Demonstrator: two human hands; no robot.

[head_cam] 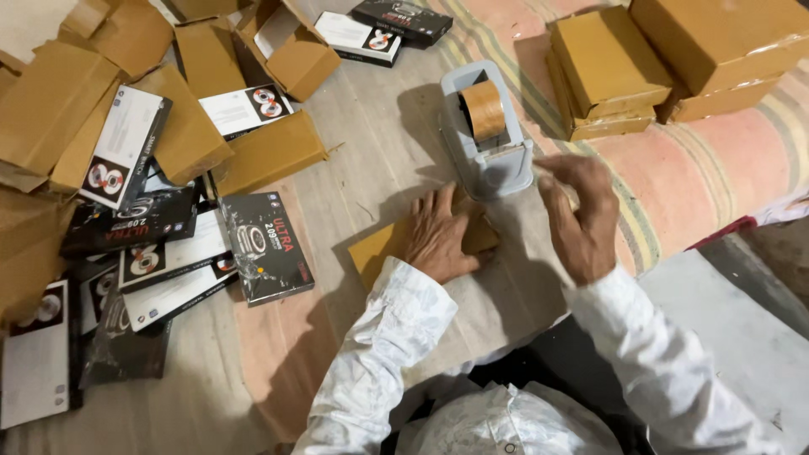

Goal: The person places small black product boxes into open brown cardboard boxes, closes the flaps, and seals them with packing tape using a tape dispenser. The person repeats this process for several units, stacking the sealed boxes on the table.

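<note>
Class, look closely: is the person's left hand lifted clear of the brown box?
No, the left hand lies flat on the brown box.

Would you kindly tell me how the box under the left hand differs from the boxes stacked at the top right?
The box under the left hand lies alone and flat on the cloth, pressed by the left hand; the stacked boxes sit piled, untouched. The single box lies beside the tape dispenser; the stack rests on the striped mat. Both are plain brown cardboard.
</note>
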